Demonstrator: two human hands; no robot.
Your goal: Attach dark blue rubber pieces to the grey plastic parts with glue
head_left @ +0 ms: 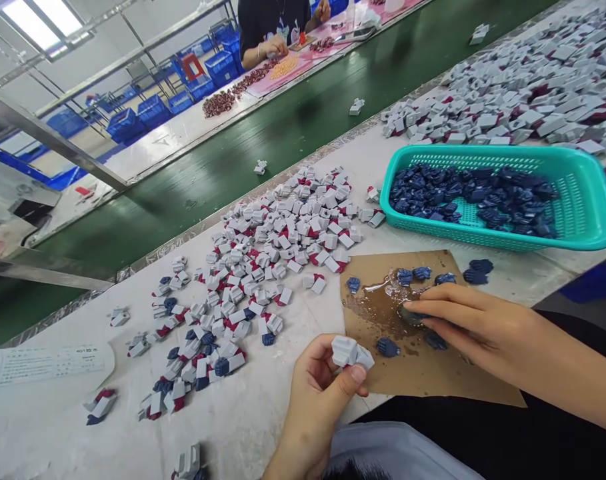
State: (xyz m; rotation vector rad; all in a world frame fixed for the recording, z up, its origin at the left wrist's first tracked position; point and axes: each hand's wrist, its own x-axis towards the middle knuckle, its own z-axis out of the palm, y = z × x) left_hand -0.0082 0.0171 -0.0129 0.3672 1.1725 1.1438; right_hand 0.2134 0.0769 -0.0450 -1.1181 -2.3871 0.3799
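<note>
Left hand (pixel 315 393) at 6 o'clock in the view, its wrist cut off by the lower edge; its fingers (pixel 355 375) are clamped on a pale grey blocky plastic piece (pixel 351 351), held just above the near edge of the white table (pixel 253 427). The thumb covers the lower face of this piece. Its visible top shows two stepped, angular lobes with flat facets. Right hand (pixel 463 325) at 4 o'clock, its forearm running out of the right edge; its fingertips are drawn together around a small dark rounded piece (pixel 411 315), most of which they hide, so its shape and colour are hard to make out. This piece lies on a brown cardboard sheet (pixel 433 377), at the edge of a glossy wet patch (pixel 377 300). Loose dark blue ridged pieces (pixel 387 347) lie on and around the sheet. At 2 o'clock from the sheet stands a teal perforated plastic basket (pixel 590 220) holding more of them. At 10 o'clock lies a spread of grey, white and red pieces (pixel 283 240). A larger grey heap (pixel 523 100) at 1 o'clock is cut off by the frame. Beyond a green conveyor belt (pixel 283 133), a second person (pixel 275 23) at 12 o'clock shows only torso and hands.
</note>
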